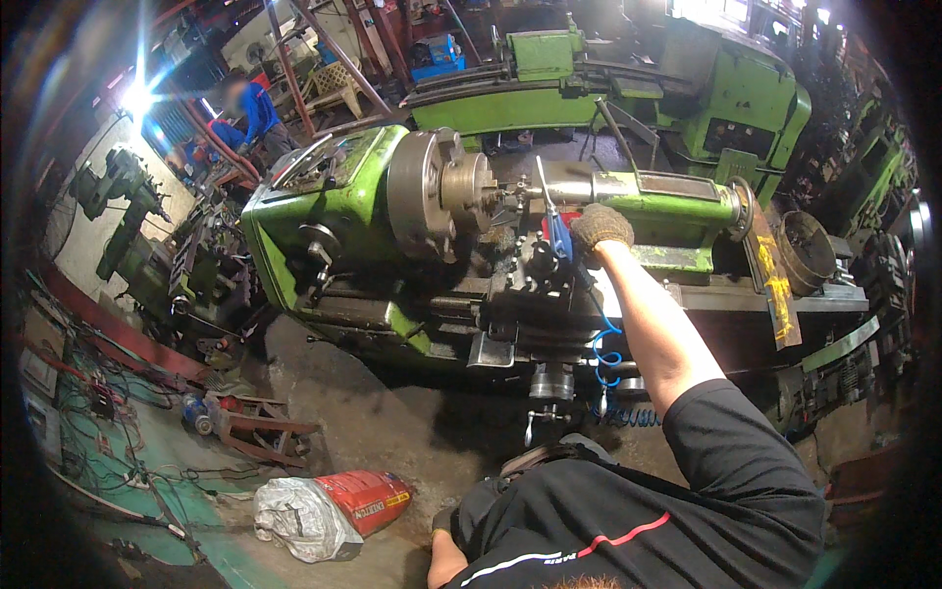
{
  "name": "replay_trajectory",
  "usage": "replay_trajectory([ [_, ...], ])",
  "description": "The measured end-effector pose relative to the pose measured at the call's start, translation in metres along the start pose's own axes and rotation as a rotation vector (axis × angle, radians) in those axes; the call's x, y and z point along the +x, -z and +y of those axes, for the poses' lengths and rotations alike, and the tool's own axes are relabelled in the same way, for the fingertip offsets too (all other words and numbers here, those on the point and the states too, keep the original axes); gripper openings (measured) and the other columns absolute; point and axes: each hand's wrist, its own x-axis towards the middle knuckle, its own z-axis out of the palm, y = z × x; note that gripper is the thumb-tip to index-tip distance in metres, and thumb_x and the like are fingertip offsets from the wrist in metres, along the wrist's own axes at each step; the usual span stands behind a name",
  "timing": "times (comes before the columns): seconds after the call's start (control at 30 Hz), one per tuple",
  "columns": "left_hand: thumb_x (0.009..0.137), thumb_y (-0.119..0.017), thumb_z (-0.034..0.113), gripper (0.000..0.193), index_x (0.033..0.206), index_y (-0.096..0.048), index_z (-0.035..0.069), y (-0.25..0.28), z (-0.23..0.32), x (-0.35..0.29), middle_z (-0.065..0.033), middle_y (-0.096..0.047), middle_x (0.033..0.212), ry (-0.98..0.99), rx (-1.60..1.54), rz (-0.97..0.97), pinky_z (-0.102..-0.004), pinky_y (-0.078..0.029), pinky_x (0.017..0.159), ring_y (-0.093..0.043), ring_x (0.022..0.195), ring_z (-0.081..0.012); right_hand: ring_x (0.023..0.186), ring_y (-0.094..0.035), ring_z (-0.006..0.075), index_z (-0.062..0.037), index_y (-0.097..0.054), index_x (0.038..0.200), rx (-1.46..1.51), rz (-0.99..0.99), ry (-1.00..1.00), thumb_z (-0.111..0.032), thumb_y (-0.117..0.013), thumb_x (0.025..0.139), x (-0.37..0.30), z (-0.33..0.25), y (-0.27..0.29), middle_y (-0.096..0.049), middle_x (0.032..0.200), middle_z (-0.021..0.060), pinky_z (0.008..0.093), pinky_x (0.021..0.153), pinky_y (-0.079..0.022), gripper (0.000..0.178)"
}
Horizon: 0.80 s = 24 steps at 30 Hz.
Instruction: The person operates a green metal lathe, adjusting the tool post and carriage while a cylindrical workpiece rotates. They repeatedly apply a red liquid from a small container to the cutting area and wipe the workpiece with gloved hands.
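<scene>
My right hand (601, 228), in a brown knit work glove, is closed at the blue air blow gun (560, 239). The gun's thin nozzle points away from me, over the carriage of a green metal lathe (353, 201). A coiled blue hose (608, 355) hangs down in front of the machine below the gun. To the left of the gun is the big steel chuck (420, 196); the tailstock (667, 208) lies to its right. Low beside my body is my gloved left hand (444, 519), its fingers mostly hidden.
Handwheels and a crank handle (530, 428) stick out from the lathe's front. A red and white sack (334, 510) lies on the floor at the left, near a rusty metal frame (265, 432) and cables. A round metal bin (808, 252) stands right. Behind, a person in blue (257, 110) works.
</scene>
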Motion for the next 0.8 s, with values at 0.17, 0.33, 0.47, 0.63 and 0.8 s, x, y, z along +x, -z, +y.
replay_trajectory([
  [0.17, 0.108, -0.052, 0.049, 0.053, 0.14, -0.077, 0.016, 0.002, 0.012, -0.003, -0.0213, -0.072, 0.145, 0.13, -0.05, -0.038, -0.0516, -0.055, 0.109, -0.069, 0.136, -0.0412, 0.13, -0.073, 0.0403, -0.0113, -0.083, 0.129, 0.005, -0.006, -0.026, -0.038, -0.064, 0.098, 0.001, -0.002, -0.002, -0.077, 0.138, 0.0206, 0.0526, 0.111, -0.058, 0.045],
  [0.33, 0.108, -0.052, 0.061, 0.066, 0.141, -0.076, 0.008, -0.006, -0.018, 0.0, -0.0268, -0.069, 0.15, 0.096, -0.092, -0.002, -0.0498, -0.051, 0.113, -0.063, 0.145, -0.0417, 0.13, -0.073, 0.0403, -0.0102, -0.083, 0.129, 0.02, -0.014, -0.009, -0.039, -0.065, 0.098, 0.0, -0.005, -0.004, -0.077, 0.138, 0.021, 0.0529, 0.111, -0.058, 0.046],
  [0.47, 0.107, -0.054, 0.049, 0.054, 0.14, -0.077, 0.014, 0.0, 0.005, 0.006, -0.0222, -0.071, 0.146, 0.213, -0.242, -0.003, -0.0505, -0.054, 0.11, -0.068, 0.138, -0.0397, 0.131, -0.073, 0.0407, -0.0096, -0.082, 0.13, 0.005, -0.008, -0.029, -0.04, -0.065, 0.098, 0.004, 0.004, -0.001, -0.077, 0.139, 0.0212, 0.0533, 0.111, -0.057, 0.047],
  [0.63, 0.106, -0.054, 0.05, 0.055, 0.14, -0.077, 0.014, -0.002, -0.002, -0.001, -0.0225, -0.071, 0.145, 0.073, -0.183, 0.034, -0.0508, -0.053, 0.11, -0.068, 0.138, -0.0394, 0.131, -0.073, 0.0413, -0.0097, -0.082, 0.131, 0.018, -0.019, -0.015, -0.041, -0.066, 0.098, 0.0, -0.005, 0.0, -0.076, 0.139, 0.0213, 0.0536, 0.111, -0.057, 0.048],
  [0.8, 0.106, -0.054, 0.051, 0.055, 0.14, -0.077, 0.014, 0.004, -0.004, 0.007, -0.0231, -0.071, 0.145, 0.068, -0.153, 0.019, -0.051, -0.053, 0.11, -0.068, 0.139, -0.0397, 0.134, -0.072, 0.041, -0.0102, -0.082, 0.131, 0.026, -0.011, -0.057, -0.035, -0.065, 0.099, -0.003, -0.001, 0.005, -0.075, 0.142, 0.0207, 0.0522, 0.113, -0.056, 0.045],
])
